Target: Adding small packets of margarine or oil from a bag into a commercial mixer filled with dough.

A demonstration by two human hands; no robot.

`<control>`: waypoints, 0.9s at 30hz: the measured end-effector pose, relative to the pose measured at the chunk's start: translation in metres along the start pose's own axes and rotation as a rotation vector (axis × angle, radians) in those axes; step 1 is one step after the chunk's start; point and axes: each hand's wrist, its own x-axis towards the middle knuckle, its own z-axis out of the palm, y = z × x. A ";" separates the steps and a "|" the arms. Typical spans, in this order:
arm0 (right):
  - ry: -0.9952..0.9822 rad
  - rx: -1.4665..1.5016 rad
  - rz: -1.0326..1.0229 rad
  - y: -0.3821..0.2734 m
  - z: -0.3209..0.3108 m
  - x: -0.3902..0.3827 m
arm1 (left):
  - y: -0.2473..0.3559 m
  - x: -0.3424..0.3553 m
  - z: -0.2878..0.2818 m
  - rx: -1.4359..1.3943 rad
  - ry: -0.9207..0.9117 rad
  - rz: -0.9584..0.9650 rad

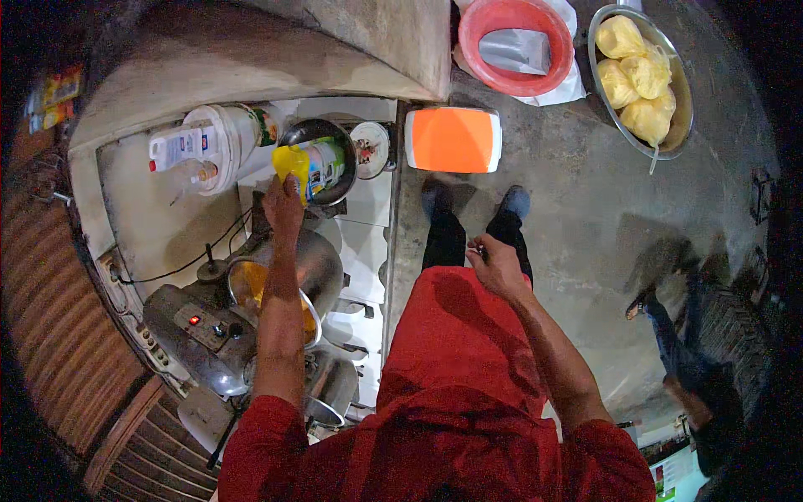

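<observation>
While the left hand (284, 207) grips the yellow end of a printed pouch (316, 170), with its fingers closed on it, the pouch lies across a black pan (304, 134) at the scene's ten o'clock; whether they touch, I cannot tell. From the pouch, a small round plate (369, 151) sits just beside the pan toward half past two on the white tabletop (365, 209). At nine o'clock stands a white bucket (246, 138), with a white red-capped jug (180, 147) near its lid. A metal pot (323, 255) with orange-yellow contents is near, at seven o'clock.

At four o'clock, the right hand (500, 266) is before the red apron (468, 335), fingers curled round a small dark object (482, 251), too small to identify.

On the floor (577, 201), an orange-topped box (453, 140) is at three o'clock, a red basin (470, 60) at two, and a metal bowl (685, 113) of yellow-filled bags (647, 75) farther off, toward half past two.
</observation>
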 end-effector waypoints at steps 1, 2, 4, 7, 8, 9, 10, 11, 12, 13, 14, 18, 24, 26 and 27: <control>0.003 0.002 -0.003 -0.003 0.001 0.005 | 0.003 0.005 -0.002 -0.005 0.000 -0.008; 0.010 -0.012 -0.049 -0.007 0.001 0.008 | 0.005 0.009 -0.003 -0.025 -0.006 -0.006; 0.017 -0.024 -0.095 -0.014 0.002 0.016 | 0.002 0.015 -0.005 -0.043 -0.013 -0.003; 0.024 -0.026 -0.114 -0.024 0.005 0.024 | -0.008 0.020 -0.002 -0.143 -0.126 -0.001; 0.033 -0.014 -0.128 -0.026 0.006 0.025 | -0.010 0.021 0.000 -0.170 -0.097 -0.012; 0.040 0.001 -0.134 -0.028 0.006 0.027 | -0.011 0.022 0.001 -0.186 -0.127 -0.074; 0.043 -0.002 -0.138 -0.029 0.007 0.027 | -0.012 0.023 0.001 -0.198 -0.072 -0.022; 0.054 -0.017 -0.150 -0.030 0.007 0.028 | -0.011 0.024 0.001 -0.221 -0.128 -0.104; 0.045 -0.038 -0.141 -0.030 0.008 0.029 | -0.010 0.023 0.000 -0.235 -0.177 -0.196; 0.065 -0.030 -0.163 -0.029 0.008 0.029 | -0.009 0.024 -0.002 -0.242 -0.186 -0.186; 0.029 -0.047 -0.119 -0.028 0.008 0.029 | -0.007 0.024 -0.005 -0.264 -0.164 -0.143; -0.002 -0.082 -0.028 -0.022 0.012 0.028 | -0.013 0.022 -0.013 -0.281 -0.219 -0.115; -0.016 -0.041 -0.025 -0.011 0.017 0.031 | -0.036 0.012 -0.011 -0.786 -0.236 -0.446; -0.007 -0.039 -0.036 -0.009 0.020 0.033 | -0.036 0.002 -0.013 -0.946 -0.217 -0.399; -0.016 -0.037 -0.012 -0.008 0.021 0.034 | -0.036 -0.004 -0.014 -1.073 -0.222 -0.434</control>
